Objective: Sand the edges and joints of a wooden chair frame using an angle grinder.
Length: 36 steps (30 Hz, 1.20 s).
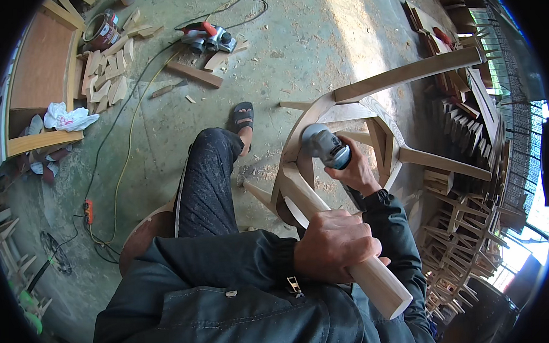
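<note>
right hand (356, 168): fingers wrapped round power tool (325, 144), forearm reaching forward | key relation: tool head ahead-left of those fingers, over chair frame (293, 145) curved rail, contact can't tell; tool axis slants forward-left; right hand nearer | left hand (337, 245): fist round chair leg (384, 291), forearm in from left

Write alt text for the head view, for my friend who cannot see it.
Someone's right hand holds a grey power tool at a wooden chair frame, while the left hand grips one of its bars. A red-handled planer and wood scraps lie on the floor beyond.
</note>
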Motion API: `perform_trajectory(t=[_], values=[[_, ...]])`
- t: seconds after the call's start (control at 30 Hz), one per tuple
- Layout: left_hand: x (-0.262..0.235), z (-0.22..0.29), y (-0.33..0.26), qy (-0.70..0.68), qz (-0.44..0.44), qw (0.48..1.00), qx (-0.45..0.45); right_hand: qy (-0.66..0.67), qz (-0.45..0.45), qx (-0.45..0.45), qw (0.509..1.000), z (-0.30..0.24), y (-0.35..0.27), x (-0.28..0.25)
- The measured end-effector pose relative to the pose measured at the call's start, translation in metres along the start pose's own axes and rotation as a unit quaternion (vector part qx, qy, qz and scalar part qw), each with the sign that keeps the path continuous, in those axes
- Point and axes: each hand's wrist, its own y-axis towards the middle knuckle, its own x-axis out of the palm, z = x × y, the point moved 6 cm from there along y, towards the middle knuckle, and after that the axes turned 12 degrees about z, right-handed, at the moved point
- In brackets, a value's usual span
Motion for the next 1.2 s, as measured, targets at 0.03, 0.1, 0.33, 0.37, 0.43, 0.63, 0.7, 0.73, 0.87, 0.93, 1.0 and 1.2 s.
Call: perform_trajectory(t=[0.03, 0.1, 0.33, 0.37, 0.43, 0.63, 0.7, 0.73, 0.87, 0.93, 1.0, 1.2], values=[[0.000, 0.000, 0.001, -0.009, 0.002, 1.000, 0.001, 0.017, 0.051, 0.021, 0.998, 0.003, 0.001, -0.005], [0.001, -0.001, 0.003, -0.018, 0.004, 1.000, 0.003, 0.006, 0.067, 0.039, 0.997, 0.004, 0.006, -0.006], [-0.001, 0.000, -0.003, -0.011, 0.001, 1.000, 0.010, 0.014, -0.080, -0.079, 0.994, -0.045, 0.033, 0.018], [-0.001, 0.000, -0.003, -0.012, -0.001, 1.000, 0.012, 0.009, -0.096, -0.084, 0.992, -0.048, 0.034, 0.019], [0.000, 0.000, -0.004, -0.009, 0.001, 1.000, 0.009, 0.004, -0.114, -0.090, 0.989, -0.051, 0.037, 0.020], [0.000, -0.001, -0.002, -0.009, -0.003, 1.000, 0.006, -0.009, -0.152, -0.098, 0.983, -0.061, 0.040, 0.024], [0.000, -0.002, -0.002, -0.006, -0.008, 1.000, 0.002, -0.015, -0.171, -0.094, 0.981, -0.064, 0.040, 0.026], [0.001, -0.002, -0.002, -0.005, -0.010, 1.000, 0.003, -0.014, -0.171, -0.095, 0.981, -0.063, 0.040, 0.027], [0.001, -0.002, -0.003, -0.003, -0.012, 1.000, 0.009, -0.026, -0.165, -0.115, 0.979, -0.061, 0.040, 0.025], [0.001, -0.002, -0.004, -0.004, -0.008, 1.000, 0.006, -0.025, -0.163, -0.128, 0.978, -0.055, 0.040, 0.014], [0.000, -0.002, -0.003, -0.005, -0.004, 1.000, 0.002, -0.078, -0.132, -0.140, 0.978, -0.046, 0.039, -0.001], [-0.001, 0.000, -0.002, 0.011, -0.012, 1.000, -0.001, -0.060, -0.103, -0.102, 0.988, -0.062, 0.045, 0.002]])
